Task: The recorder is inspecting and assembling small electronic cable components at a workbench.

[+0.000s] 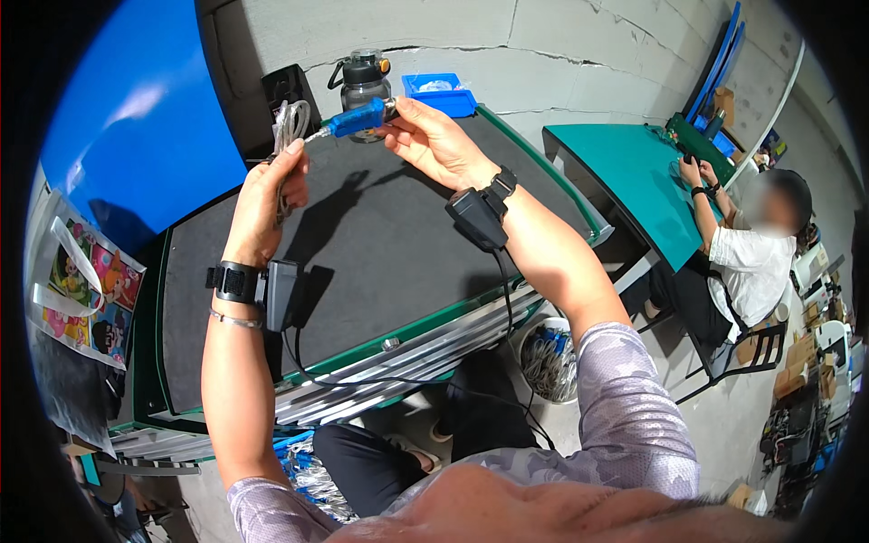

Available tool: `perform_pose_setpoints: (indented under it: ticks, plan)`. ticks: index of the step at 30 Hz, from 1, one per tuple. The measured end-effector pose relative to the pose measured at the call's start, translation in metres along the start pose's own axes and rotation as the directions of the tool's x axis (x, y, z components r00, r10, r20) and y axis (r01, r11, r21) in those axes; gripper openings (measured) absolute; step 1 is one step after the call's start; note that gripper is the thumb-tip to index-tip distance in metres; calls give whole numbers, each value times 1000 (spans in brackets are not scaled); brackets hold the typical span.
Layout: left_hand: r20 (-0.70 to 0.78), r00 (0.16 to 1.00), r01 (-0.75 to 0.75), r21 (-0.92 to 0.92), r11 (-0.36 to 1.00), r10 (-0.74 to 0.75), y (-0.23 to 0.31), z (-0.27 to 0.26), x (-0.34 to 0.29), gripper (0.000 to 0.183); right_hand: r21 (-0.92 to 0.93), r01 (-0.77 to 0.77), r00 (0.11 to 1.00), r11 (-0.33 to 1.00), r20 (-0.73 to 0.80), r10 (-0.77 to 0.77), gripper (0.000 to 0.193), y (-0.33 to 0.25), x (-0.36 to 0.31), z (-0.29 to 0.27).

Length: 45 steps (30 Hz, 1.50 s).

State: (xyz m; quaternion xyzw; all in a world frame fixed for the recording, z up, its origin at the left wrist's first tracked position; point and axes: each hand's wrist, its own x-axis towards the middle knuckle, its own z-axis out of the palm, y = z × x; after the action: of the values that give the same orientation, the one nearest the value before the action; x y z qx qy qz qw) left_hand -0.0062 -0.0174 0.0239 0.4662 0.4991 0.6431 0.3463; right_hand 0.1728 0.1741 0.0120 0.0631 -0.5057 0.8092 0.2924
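My left hand [264, 192] is closed around a coiled clear-grey cable [291, 119], whose loops stick up above the fingers and hang below them. From the coil a short length runs to a blue cable connector [358, 119] with a metal end. Thumb and fingertips of my right hand [436, 143] pinch that metal end. Both hands are raised above the far part of a dark grey table mat [380, 244]. A black device is strapped to each wrist, with a black cord hanging from it.
Behind the hands stand a drink bottle [365, 80] and a blue bin [442, 95]. A blue panel [136, 109] rises at left. Below right, a bucket [549, 362] holds bundled cables. At right, another person sits by a green table [625, 172].
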Motion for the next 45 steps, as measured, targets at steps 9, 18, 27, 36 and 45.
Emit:
perform_pose_setpoints:
  ticks: [9,18,27,36,45]
  plan:
    - [-49,993,105,0,994,-105,-9,-15,6,35,-186,-15,997,982,-77,1,28,4,-3,7]
    - [-69,985,158,38,987,-155,-13,-18,7,36,-413,31,987,910,-131,-93,32,7,-6,14]
    - [-132,973,191,15,981,-188,-13,-14,6,35,-515,48,980,856,-141,-139,36,7,-6,16]
    - [-134,967,217,-1,976,-215,-18,-18,9,35,-475,33,985,879,-132,-109,36,9,-5,14]
    - [-90,971,224,34,974,-221,-19,-16,8,36,-562,46,978,826,-143,-152,35,9,-4,11]
